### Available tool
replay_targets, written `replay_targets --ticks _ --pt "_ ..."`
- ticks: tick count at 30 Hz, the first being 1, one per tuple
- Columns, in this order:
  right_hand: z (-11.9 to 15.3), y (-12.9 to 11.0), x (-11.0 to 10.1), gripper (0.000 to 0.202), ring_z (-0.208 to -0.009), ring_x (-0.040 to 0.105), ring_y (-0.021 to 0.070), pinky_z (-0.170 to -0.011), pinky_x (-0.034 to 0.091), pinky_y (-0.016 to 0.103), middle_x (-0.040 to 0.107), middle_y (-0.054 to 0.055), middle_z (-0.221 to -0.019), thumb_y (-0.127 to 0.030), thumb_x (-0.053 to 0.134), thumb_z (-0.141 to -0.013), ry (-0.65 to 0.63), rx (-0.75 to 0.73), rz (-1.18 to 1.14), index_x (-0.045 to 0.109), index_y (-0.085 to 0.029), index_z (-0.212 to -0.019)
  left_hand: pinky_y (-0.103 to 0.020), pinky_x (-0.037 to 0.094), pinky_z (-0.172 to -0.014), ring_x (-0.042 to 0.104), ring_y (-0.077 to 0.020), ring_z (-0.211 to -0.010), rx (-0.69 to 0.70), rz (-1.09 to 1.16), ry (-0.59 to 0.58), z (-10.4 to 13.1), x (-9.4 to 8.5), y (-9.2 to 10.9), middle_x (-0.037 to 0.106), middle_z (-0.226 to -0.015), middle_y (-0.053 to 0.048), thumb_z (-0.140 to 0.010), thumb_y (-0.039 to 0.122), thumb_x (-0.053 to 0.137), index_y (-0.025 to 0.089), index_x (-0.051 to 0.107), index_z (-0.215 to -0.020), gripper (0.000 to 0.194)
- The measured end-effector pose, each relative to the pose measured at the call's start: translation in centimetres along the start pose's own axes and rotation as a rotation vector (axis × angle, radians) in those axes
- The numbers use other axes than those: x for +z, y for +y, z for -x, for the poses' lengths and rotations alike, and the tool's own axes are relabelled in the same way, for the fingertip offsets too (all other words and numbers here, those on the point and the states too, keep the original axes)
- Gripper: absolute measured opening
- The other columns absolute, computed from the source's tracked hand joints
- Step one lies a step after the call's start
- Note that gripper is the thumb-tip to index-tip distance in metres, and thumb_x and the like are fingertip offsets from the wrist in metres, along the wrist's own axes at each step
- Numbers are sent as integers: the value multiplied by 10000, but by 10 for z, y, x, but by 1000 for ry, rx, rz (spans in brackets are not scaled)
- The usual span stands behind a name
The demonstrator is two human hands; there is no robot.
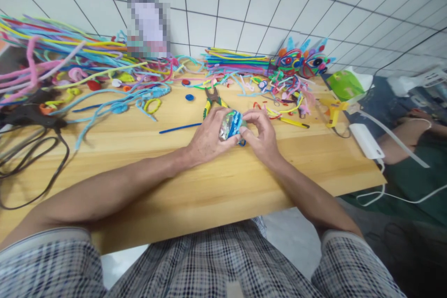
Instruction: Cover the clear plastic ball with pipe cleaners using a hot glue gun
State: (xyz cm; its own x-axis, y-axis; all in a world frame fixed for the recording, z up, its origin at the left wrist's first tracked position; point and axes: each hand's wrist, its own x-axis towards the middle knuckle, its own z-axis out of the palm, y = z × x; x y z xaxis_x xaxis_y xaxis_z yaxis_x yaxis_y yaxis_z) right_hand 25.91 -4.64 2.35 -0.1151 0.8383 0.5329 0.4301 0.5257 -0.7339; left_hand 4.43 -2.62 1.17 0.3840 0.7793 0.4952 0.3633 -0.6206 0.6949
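Observation:
My left hand (208,136) is closed around a small shiny, silvery-green lump (225,126) with blue fuzzy pipe cleaner (235,123) across it. The fingers of my right hand (262,136) are bent in a pinch at the lump's right side, on the blue pipe cleaner; the exact contact is partly hidden. A dark blue loop (242,142) shows just under the fingers. Behind my left hand lie pliers (212,98) with yellow-green handles. A straight dark blue pipe cleaner (179,128) rests left of my left hand, and a blue coil (189,98) sits farther back.
Bundled pipe cleaners (240,63) and loose scraps line the tiled wall. A colourful pipe-cleaner mask (302,61) stands at back right. On the right are a yellow cutter (295,123), yellow glue gun (337,112) and white power strip (366,142). A black cable (57,167) lies left; another person's arm (401,137) shows right.

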Motion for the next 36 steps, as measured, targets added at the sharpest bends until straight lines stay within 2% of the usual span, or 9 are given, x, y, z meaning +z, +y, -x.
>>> replay_targets --ticks 9,15,19,23,27,29,36 --pt "2 11 4 460 -1276 723 265 -1126 619 442 731 85 -1391 -529 738 -1005 -92 137 -173 647 -289 -1387 -600 525 -1267 616 -368 -1453 17 65 -35 3 1 -1 642 -1520 -180 -1017 564 720 238 521 -1533 642" --pt "2 9 4 469 -1270 728 274 -1140 606 458 750 89 -1382 -504 751 -971 -104 197 -226 657 -278 -1370 -619 491 -1302 581 -370 -1509 44 60 2 7 4 -5 624 -1543 -174 -1011 527 733 249 512 -1556 650" --pt "2 10 4 480 -1276 725 273 -1132 608 456 753 93 -1391 -528 746 -974 -100 191 -199 662 -274 -1372 -625 477 -1315 577 -370 -1512 31 71 -21 7 3 -5 636 -1547 -157 -1021 515 737 263 505 -1577 653" --pt "4 10 4 487 -1258 726 275 -1129 609 458 752 91 -1369 -565 748 -984 -92 179 -204 666 -279 -1369 -589 499 -1297 593 -356 -1494 50 78 -12 8 5 -4 622 -1549 -168 -1055 546 712 249 503 -1588 645" --pt "6 7 4 465 -1255 721 284 -1150 596 470 751 66 -1346 -554 803 -954 -61 226 -268 692 -312 -1335 -573 508 -1288 592 -356 -1484 77 88 -11 7 8 -6 610 -1537 -182 -1069 637 684 231 484 -1605 702" --pt "5 6 4 456 -1283 710 295 -1180 577 480 747 59 -1343 -551 832 -932 -47 245 -282 711 -325 -1309 -566 510 -1285 591 -357 -1479 106 109 -22 6 8 -8 611 -1534 -189 -1081 627 674 219 480 -1607 693" --pt "2 1 3 436 -1296 704 311 -1182 567 498 744 55 -1327 -527 844 -908 -43 252 -278 720 -333 -1280 -619 517 -1272 598 -378 -1464 108 137 -18 6 7 -9 624 -1530 -181 -1059 586 720 249 490 -1606 683"
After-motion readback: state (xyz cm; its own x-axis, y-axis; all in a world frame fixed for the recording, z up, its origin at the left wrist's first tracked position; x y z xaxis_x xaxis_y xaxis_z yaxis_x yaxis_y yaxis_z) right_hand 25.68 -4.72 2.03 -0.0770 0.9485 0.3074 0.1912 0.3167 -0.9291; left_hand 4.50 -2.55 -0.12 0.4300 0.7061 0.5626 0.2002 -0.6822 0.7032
